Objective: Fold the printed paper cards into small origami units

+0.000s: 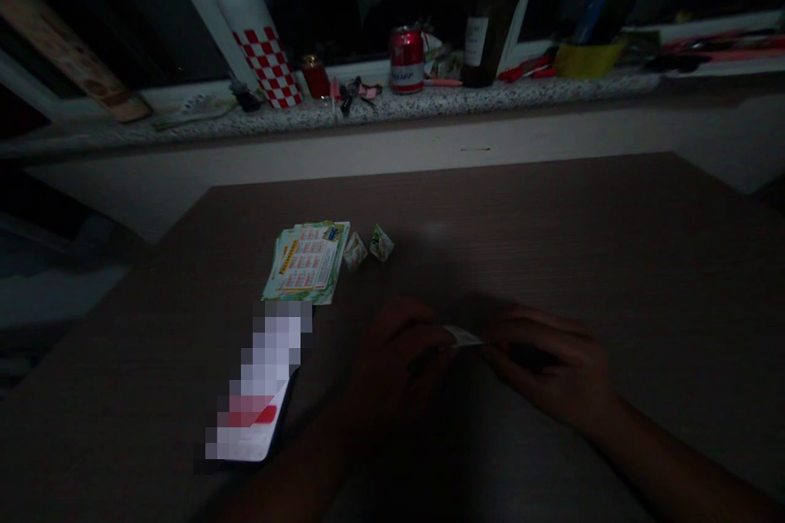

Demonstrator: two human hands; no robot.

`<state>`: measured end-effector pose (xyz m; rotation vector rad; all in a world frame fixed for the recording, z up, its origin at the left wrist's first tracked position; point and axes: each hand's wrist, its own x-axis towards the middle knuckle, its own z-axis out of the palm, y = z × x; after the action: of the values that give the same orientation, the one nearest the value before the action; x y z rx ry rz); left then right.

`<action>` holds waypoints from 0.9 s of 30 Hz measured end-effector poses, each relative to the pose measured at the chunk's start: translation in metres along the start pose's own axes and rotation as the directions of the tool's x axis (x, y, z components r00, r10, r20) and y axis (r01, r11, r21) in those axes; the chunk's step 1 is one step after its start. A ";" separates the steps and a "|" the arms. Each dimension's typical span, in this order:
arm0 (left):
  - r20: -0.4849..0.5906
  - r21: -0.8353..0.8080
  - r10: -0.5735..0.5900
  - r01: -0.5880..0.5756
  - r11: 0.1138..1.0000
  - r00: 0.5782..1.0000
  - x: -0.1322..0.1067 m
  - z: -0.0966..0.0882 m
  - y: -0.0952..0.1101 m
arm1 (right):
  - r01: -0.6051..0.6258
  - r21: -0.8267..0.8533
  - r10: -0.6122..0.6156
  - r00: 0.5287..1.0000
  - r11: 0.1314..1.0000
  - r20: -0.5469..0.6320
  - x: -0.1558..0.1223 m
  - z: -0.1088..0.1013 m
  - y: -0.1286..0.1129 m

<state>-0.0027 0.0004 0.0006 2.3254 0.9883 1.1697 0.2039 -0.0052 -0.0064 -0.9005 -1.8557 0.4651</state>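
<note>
The scene is very dark. My left hand [398, 355] and my right hand [545, 368] meet low over a brown wooden table [582, 229]. Both pinch a small pale slip of paper [463, 337] between their fingertips. A stack of green and white printed cards [307, 261] lies on the table beyond my left hand. Two small folded paper pieces [368, 247] sit just right of the stack. A white and red booklet [261, 400], partly blurred out, lies left of my left forearm.
A speckled stone windowsill [491, 98] runs along the back. On it stand a red drink can [407, 59], a dark wine bottle [487, 29], a white bottle with red checks [254, 24], a small red jar [315, 75] and a yellow tape roll [589, 59].
</note>
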 end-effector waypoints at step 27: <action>0.059 -0.098 0.087 -0.081 0.992 0.994 0.004 0.003 -0.005 | 0.152 -0.012 -0.152 0.988 0.988 0.008 0.004 -0.003 -0.004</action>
<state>-0.0004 0.0069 -0.0021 2.3334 0.8015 1.1410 0.2043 -0.0057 0.0002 -0.7591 -1.9191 0.3630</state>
